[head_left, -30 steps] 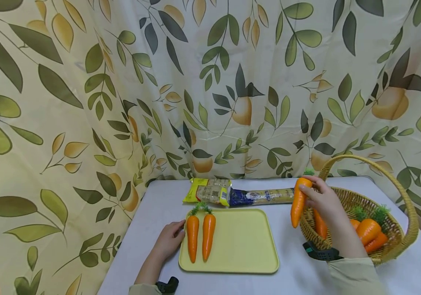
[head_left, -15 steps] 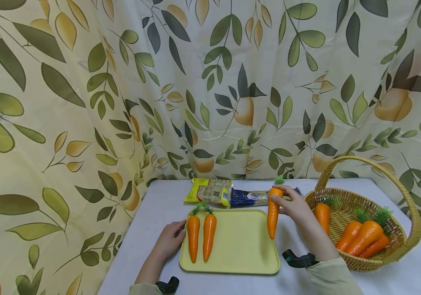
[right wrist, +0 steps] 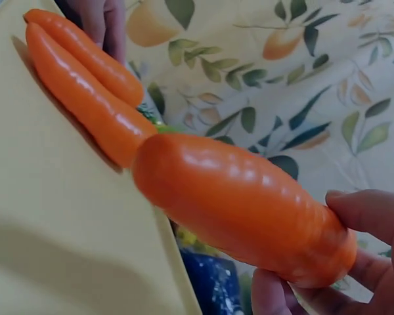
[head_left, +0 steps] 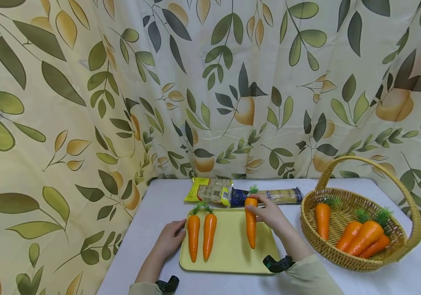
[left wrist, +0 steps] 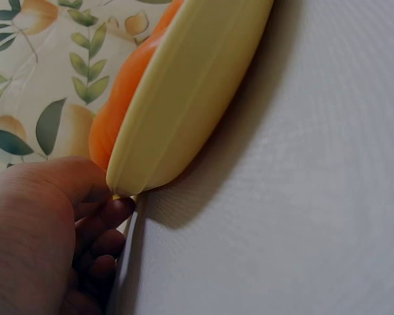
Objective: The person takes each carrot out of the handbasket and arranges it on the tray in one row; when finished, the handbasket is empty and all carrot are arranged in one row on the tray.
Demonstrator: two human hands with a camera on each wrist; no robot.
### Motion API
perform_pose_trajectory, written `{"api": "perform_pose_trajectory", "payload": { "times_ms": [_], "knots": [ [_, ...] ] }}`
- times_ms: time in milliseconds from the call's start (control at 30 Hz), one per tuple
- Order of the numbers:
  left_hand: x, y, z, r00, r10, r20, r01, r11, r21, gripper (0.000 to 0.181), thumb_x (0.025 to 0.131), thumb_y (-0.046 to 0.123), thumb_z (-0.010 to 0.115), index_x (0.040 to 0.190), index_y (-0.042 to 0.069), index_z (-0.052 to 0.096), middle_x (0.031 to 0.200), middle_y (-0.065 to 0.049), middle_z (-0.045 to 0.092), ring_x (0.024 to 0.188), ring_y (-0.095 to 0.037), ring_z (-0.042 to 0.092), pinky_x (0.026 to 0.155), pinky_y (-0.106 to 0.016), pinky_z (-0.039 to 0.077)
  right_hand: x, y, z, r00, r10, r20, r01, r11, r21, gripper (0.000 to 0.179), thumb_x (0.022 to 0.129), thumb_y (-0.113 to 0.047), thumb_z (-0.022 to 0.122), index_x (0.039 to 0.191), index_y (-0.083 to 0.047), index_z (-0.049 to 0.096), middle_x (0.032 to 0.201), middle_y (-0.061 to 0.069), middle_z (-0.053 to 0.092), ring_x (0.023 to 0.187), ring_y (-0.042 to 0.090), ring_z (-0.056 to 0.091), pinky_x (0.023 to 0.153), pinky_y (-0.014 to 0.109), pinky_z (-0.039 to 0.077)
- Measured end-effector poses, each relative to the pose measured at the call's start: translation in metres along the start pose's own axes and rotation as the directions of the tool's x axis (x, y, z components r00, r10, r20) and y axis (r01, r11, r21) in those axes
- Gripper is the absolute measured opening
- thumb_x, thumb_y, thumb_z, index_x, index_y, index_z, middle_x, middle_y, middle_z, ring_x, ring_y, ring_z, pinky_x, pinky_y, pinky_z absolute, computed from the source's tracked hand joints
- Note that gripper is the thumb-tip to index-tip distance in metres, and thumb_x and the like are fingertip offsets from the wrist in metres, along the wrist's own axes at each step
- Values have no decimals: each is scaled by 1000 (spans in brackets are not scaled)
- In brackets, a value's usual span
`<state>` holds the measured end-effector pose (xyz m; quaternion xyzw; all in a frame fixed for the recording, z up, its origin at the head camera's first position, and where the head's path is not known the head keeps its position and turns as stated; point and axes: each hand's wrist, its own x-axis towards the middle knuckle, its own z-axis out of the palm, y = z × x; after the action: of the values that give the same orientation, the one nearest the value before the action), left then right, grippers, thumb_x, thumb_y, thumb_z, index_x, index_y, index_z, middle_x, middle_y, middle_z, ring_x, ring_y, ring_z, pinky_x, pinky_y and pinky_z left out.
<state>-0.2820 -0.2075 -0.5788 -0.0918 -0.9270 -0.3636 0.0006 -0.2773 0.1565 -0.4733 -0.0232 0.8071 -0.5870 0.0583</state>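
Observation:
My right hand (head_left: 270, 212) holds an orange carrot (head_left: 251, 225) by its thick top, thumb on one side and fingers on the other. The carrot hangs tip down over the right part of the yellow tray (head_left: 232, 266), green tuft upward. In the right wrist view the held carrot (right wrist: 243, 207) fills the middle. Two more carrots (head_left: 193, 239) lie side by side on the tray's left part. My left hand (head_left: 169, 237) pinches the tray's left edge; in the left wrist view its thumb and a fingertip meet at the tray rim (left wrist: 121, 187).
A wicker basket (head_left: 343, 262) with a tall arched handle stands on the right, several carrots (head_left: 367, 237) inside. Behind the tray lie a yellow-and-clear food packet (head_left: 214, 191) and a long blue-ended packet (head_left: 284, 196). A leaf-patterned curtain (head_left: 225, 102) hangs behind the white-covered table (head_left: 140, 221).
My right hand has carried the carrot leftward from beside the basket to over the tray. The left hand stays at the tray's edge, and the two lying carrots have not moved.

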Motion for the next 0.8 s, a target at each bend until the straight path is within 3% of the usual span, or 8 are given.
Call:
{"api": "perform_pose_trajectory", "payload": {
  "times_ms": [367,800],
  "knots": [
    [-1,1,-1,1000,17,-3,-17,1000,-12,45,99,27,57,142,16,55,137,-6,60,128,-31,53,108,-54,42,18,12,39,999,51,11,-52,999,8,47,92,-24,69,135,-8,56,129,19,55,87,21,67,70,36,61],
    [-1,1,-1,1000,22,-4,-22,1000,-18,44,98,26,58,141,16,55,135,-6,61,123,-29,55,106,-54,44,30,27,77,997,77,18,-75,993,-89,41,88,-23,73,126,-11,62,123,18,58,75,21,60,62,33,57]
  ]
}}
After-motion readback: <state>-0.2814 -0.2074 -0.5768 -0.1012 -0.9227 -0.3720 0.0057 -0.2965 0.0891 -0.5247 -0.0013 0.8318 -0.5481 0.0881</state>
